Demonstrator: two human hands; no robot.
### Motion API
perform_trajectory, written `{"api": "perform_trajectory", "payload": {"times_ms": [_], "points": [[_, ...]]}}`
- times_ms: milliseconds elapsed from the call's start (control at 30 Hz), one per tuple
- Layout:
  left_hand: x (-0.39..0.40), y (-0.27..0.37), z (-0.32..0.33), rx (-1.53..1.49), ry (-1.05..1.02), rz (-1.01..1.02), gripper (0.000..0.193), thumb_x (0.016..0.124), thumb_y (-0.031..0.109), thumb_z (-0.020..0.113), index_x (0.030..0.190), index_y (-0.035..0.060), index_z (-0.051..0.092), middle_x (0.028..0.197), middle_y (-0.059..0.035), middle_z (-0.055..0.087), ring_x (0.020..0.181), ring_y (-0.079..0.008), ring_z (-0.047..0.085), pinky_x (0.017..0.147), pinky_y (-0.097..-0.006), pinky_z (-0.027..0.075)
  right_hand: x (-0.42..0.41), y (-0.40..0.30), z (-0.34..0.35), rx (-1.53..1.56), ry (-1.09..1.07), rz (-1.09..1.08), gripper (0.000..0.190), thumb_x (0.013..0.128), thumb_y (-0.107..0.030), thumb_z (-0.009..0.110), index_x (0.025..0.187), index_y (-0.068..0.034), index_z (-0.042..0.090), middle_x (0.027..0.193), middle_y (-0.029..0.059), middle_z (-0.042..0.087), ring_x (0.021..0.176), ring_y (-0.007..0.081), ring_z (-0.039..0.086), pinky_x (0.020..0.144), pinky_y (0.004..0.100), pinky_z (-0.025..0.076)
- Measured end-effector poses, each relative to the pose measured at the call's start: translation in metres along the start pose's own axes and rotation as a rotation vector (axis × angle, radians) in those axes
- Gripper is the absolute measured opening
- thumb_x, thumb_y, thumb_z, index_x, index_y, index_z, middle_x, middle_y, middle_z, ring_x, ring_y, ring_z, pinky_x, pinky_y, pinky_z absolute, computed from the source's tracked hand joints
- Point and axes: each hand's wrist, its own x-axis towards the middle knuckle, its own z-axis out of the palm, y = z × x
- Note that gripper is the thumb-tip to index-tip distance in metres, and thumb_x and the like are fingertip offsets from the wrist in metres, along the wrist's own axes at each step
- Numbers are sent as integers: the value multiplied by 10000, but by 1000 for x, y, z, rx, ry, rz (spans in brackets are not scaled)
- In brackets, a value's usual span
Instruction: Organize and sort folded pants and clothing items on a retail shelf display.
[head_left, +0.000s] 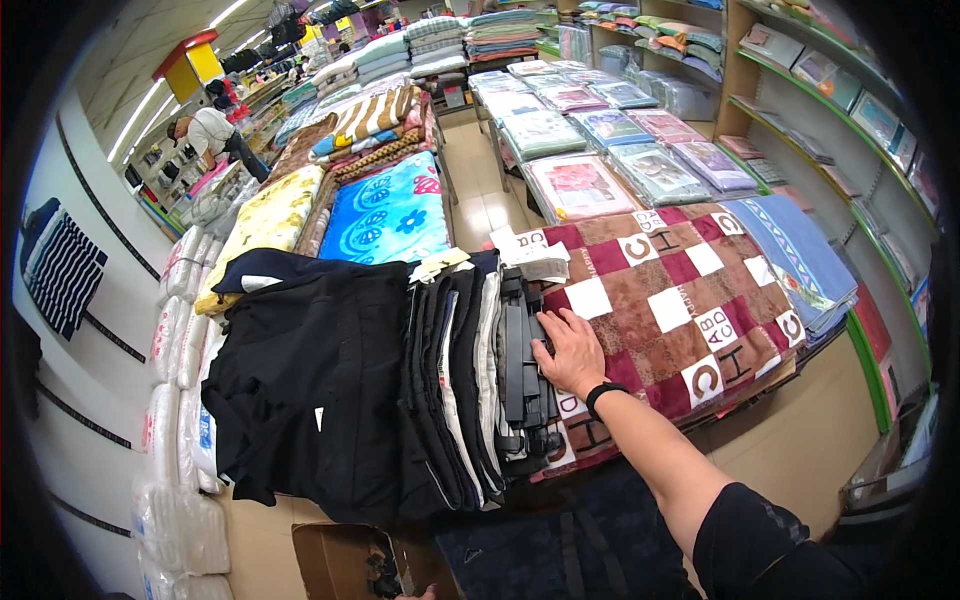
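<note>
A row of dark trousers (457, 360) on black clip hangers (517, 360) lies across stacked blankets, with paper tags at its far end. Beside it on the left, black garments (307, 375) are spread out. My right hand (574, 352), with a black band at the wrist, rests its fingers at the right edge of the hangers; whether it grips one is unclear. Under that hand lies a brown and maroon checked blanket (652, 300) with letters. Only some fingertips of my left hand (420, 594) show at the bottom edge, beside an open cardboard box (337, 559).
Blue blankets (390, 210) and a yellow one (266, 225) lie beyond the garments. Packaged bedding (577, 187) covers a table at the back right, near shelves (825, 127). Plastic-wrapped packs (176, 352) are stacked at left. Another person (210, 135) leans over goods in the distance.
</note>
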Motion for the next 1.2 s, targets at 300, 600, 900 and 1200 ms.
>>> {"api": "perform_trajectory", "payload": {"times_ms": [300,600,900,1200], "points": [[37,-24,11,23,179,-51,1377,600,937,775,1495,-23,361,1436,-302,536,1300,-468,593,1075,-530,535,0,-1,-2,10,-10,12,529,992,-385,618,1421,-76,647,1411,146,682,1402,353,529,1206,474,380],[5,-7,34,116,105,-30,1436,678,934,717,1582,-65,222,1610,-348,342,1442,-475,476,1159,-542,460,1,-3,0,35,-21,14,543,996,-404,600,1425,-74,653,1418,152,680,1405,344,523,1221,479,361],[8,-10,14,64,45,8,1397,639,911,773,1568,-5,273,1591,-312,381,1473,-445,437,1169,-539,449,1,-6,-3,49,-10,29,544,996,-409,601,1422,-75,653,1423,143,676,1408,335,523,1222,478,361],[20,-13,23,70,162,-32,1392,620,912,779,1534,-26,309,1542,-305,447,1409,-449,518,1131,-491,498,0,-2,-4,23,-2,20,534,989,-400,610,1409,-75,663,1411,141,684,1399,344,532,1208,476,376]]}}
